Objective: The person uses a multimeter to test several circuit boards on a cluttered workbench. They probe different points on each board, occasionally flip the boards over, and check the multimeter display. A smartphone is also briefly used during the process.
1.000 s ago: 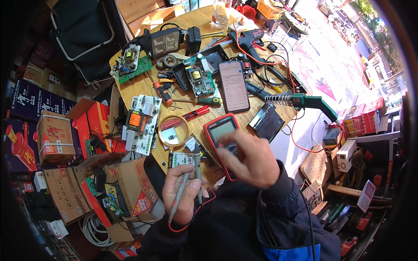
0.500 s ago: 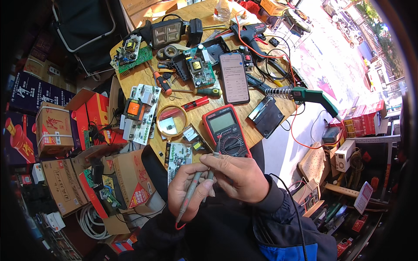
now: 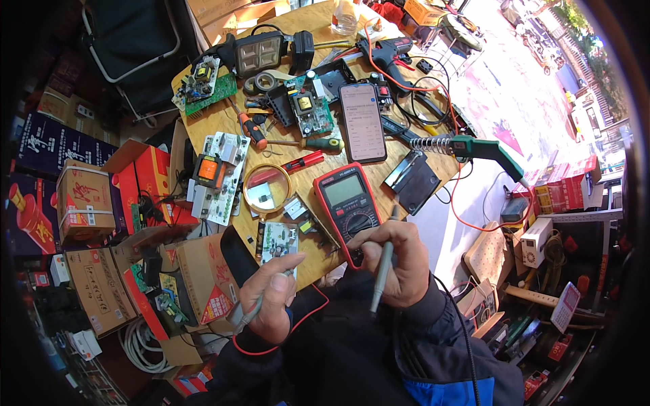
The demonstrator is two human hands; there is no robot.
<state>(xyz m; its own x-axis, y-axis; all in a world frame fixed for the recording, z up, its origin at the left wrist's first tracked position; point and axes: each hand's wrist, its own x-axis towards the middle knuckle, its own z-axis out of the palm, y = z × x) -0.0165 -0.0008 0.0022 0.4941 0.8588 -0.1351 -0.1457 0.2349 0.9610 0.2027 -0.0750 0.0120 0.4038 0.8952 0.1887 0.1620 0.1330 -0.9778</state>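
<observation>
The left hand (image 3: 272, 299) has its fingers around a red-wired probe (image 3: 250, 312), the right hand (image 3: 399, 258) around a grey probe (image 3: 382, 279), at seven and five o'clock from the multimeter (image 3: 345, 193), both seemingly light, stiff, best held mid-barrel.

- The person's left hand (image 3: 271, 304) is half curled, the left index finger (image 3: 288, 262) reaching forward and inward, the left thumb (image 3: 277, 285) raised.
- The right hand (image 3: 403, 260) sits farther forward, its fingers bent in a grip.
- Both sleeved forearms, left (image 3: 247, 365) and right (image 3: 440, 325), come from below.
</observation>
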